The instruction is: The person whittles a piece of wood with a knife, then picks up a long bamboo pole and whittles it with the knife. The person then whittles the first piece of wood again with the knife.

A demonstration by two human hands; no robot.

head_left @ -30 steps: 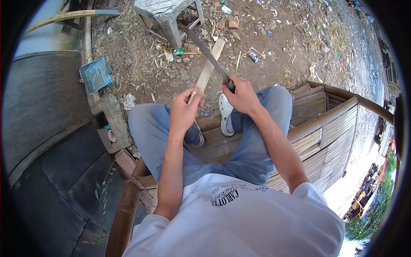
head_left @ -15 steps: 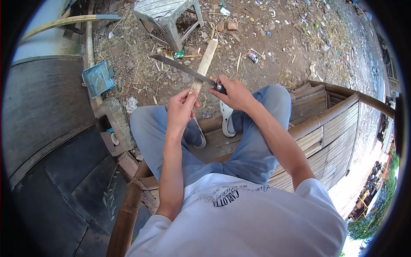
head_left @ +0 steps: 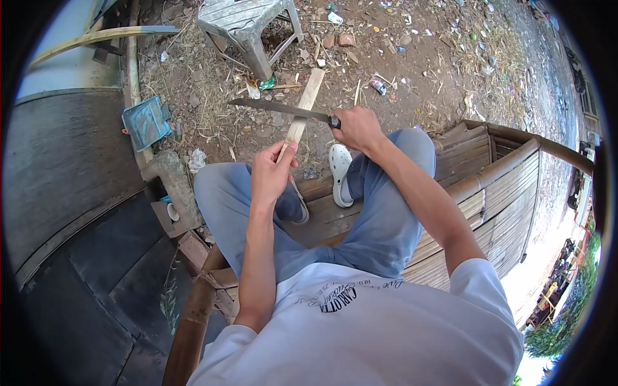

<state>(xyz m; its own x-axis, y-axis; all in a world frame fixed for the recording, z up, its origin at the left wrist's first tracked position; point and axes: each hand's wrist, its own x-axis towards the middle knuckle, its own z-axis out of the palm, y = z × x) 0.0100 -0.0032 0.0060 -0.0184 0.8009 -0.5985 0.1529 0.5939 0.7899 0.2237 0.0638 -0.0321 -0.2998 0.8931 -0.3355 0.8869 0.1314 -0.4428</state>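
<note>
A pale flat strip of wood or bamboo (head_left: 311, 90) points up and away, its near end pinched in my left hand (head_left: 270, 168). Across the strip lies a long dark blade (head_left: 273, 106), its tip toward the left. My right hand (head_left: 359, 128) is closed around the dark handle of this long knife, just right of the strip. The blade appears to touch the strip's upper face, a little beyond my left fingers. The strip's near end is hidden in my left hand.
A grey plastic stool (head_left: 248, 26) stands ahead on the littered ground. Left are a blue tray (head_left: 147, 123) and a concrete block (head_left: 174, 186). Slatted bamboo seating (head_left: 496, 199) extends to the right. A crushed can (head_left: 378, 85) lies ahead. My shoes (head_left: 340, 174) are below my hands.
The blade has swung from pointing up and away to lying across the strip, tip leftward. My right hand has since moved slightly right and forward, and my left hand still holds the strip.
</note>
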